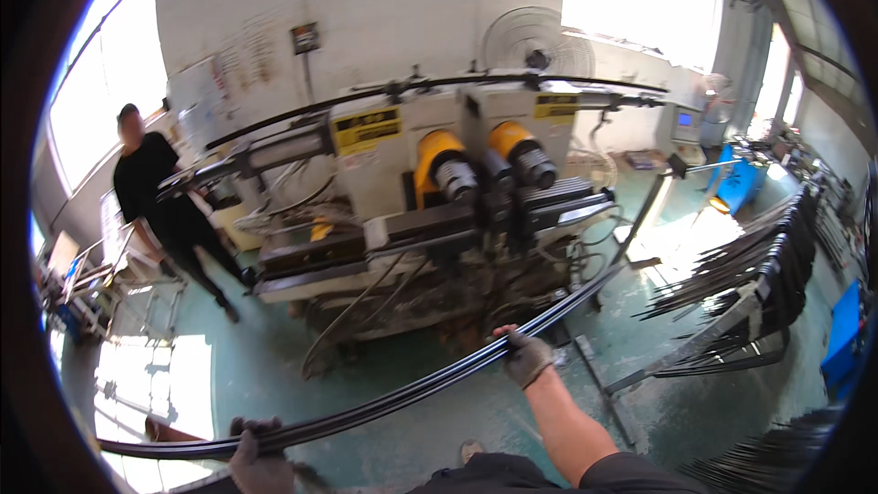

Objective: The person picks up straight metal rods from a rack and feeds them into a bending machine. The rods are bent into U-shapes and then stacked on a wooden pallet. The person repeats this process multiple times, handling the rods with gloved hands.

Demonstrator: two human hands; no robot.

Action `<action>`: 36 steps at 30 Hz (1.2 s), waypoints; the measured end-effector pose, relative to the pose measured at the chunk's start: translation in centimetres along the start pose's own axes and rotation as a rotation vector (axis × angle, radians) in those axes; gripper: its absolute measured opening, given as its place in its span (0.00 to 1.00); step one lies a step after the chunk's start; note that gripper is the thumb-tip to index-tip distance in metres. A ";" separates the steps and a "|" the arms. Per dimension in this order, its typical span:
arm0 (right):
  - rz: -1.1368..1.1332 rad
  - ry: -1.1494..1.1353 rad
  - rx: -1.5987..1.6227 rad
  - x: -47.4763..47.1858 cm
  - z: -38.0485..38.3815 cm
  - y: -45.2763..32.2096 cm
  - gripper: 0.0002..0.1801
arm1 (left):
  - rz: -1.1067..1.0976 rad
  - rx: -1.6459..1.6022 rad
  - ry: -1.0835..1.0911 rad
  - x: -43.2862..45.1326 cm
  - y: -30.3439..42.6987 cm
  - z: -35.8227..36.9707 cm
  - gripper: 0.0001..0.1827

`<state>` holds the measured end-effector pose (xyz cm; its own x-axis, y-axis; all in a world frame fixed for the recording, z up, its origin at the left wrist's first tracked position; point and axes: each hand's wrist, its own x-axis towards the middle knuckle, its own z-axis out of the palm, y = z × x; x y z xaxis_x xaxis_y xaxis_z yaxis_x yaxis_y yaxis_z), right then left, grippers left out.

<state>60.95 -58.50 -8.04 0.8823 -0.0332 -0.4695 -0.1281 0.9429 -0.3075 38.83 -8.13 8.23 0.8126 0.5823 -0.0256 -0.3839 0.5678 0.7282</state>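
A bundle of several long, dark metal bars or tubes stretches across in front of me. It rises from the lower left to the middle right and looks bent in this wide lens. My left hand, in a grey work glove, grips the bundle near its left end. Further along, my right hand is closed around it, in a dark glove that leaves the fingertips bare. Past the right hand, the bars reach an upright metal post; whether they touch it, I cannot tell.
A large machine with two yellow-sleeved heads stands ahead. A person in dark clothes stands to its left. At right, a metal rack carries many dark rods. More rods lie at lower right. A steel floor bar lies nearby.
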 end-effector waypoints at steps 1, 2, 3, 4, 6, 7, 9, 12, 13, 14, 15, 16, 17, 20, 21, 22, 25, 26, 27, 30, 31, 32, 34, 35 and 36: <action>-0.011 0.000 -0.023 0.2 1.0 -1.2 0.07 | -0.004 0.026 -0.021 0.1 0.6 1.4 0.18; -0.007 -0.009 -0.043 0.2 2.1 -1.9 0.08 | 0.009 0.056 -0.039 0.1 2.2 2.2 0.23; -0.030 0.025 -0.048 1.0 2.8 -2.5 0.09 | 0.005 0.051 -0.108 0.9 3.2 1.6 0.23; -0.043 0.058 -0.047 1.8 3.2 -2.9 0.10 | 0.009 0.056 -0.175 2.3 3.5 0.3 0.24; -0.093 0.011 -0.048 2.6 2.3 -5.5 0.10 | -0.038 -0.101 -0.219 7.3 0.6 -2.8 0.23; -0.121 0.035 -0.021 3.3 1.7 -6.3 0.11 | -0.092 0.072 -0.193 6.9 0.7 -0.3 0.22; -0.172 0.081 0.004 4.5 1.0 -7.2 0.11 | 0.040 0.386 -0.160 9.6 -2.2 -0.2 0.19; -0.251 0.132 -0.026 6.0 0.1 -8.4 0.11 | -0.059 0.310 -0.050 13.4 -6.1 2.0 0.18; -0.256 0.139 -0.016 6.9 0.0 -8.6 0.10 | -0.182 0.113 0.004 14.0 -6.3 3.5 0.18; -0.257 0.144 -0.006 7.9 0.3 -8.8 0.10 | -0.211 0.078 0.004 15.2 -6.8 3.6 0.17; -0.272 0.144 -0.024 8.6 0.9 -9.1 0.10 | -0.243 0.046 0.001 16.6 -7.4 3.3 0.17; -0.284 0.150 -0.034 9.2 1.1 -9.0 0.09 | -0.275 0.025 -0.004 18.2 -7.8 2.9 0.17; -0.314 0.141 -0.076 10.0 1.6 -9.1 0.08 | -0.202 0.111 -0.107 20.3 -8.4 2.1 0.17; -0.346 0.181 -0.060 11.0 4.7 -9.0 0.05 | -0.261 0.000 -0.118 25.8 -8.1 1.9 0.16; -0.343 0.216 -0.028 12.3 4.7 -9.8 0.07 | -0.200 0.081 -0.175 28.0 -8.9 1.6 0.17; -0.379 0.231 -0.034 12.7 6.1 -9.1 0.08 | -0.135 0.178 -0.222 29.7 -9.0 0.6 0.18; -0.482 0.244 -0.068 13.3 10.9 -8.3 0.11 | -0.225 0.021 -0.138 35.0 -9.5 -0.9 0.19; -0.509 0.229 -0.095 13.7 12.2 -8.4 0.11 | -0.310 -0.091 -0.059 36.7 -10.1 -1.2 0.20; -0.525 0.255 -0.077 14.3 13.8 -7.3 0.11 | -0.357 -0.048 0.054 38.3 -10.6 -1.8 0.20; -0.528 0.330 -0.087 16.6 16.0 -6.4 0.11 | -0.189 0.511 0.052 42.3 -14.5 -4.4 0.19; -0.522 0.316 -0.100 17.1 17.2 -5.6 0.11 | -0.140 0.667 -0.022 43.6 -15.0 -6.6 0.18; -0.536 0.291 -0.118 17.3 18.5 -5.5 0.11 | -0.098 0.779 -0.083 44.3 -15.5 -7.2 0.18; -0.543 0.248 -0.128 17.8 20.6 -5.5 0.09 | 0.000 0.969 -0.198 44.9 -16.3 -7.0 0.19; -0.547 0.225 -0.135 18.1 21.3 -5.4 0.08 | -0.256 0.491 0.026 45.5 -16.9 -6.1 0.19; -0.579 0.221 -0.143 18.6 21.4 -6.1 0.12 | -0.502 -0.004 0.235 45.6 -17.8 -3.0 0.19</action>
<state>87.82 -57.78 2.83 0.7144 -0.6067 -0.3486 0.2697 0.6985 -0.6628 81.44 10.09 -7.90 0.7768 0.3537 -0.5211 0.0231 0.8108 0.5848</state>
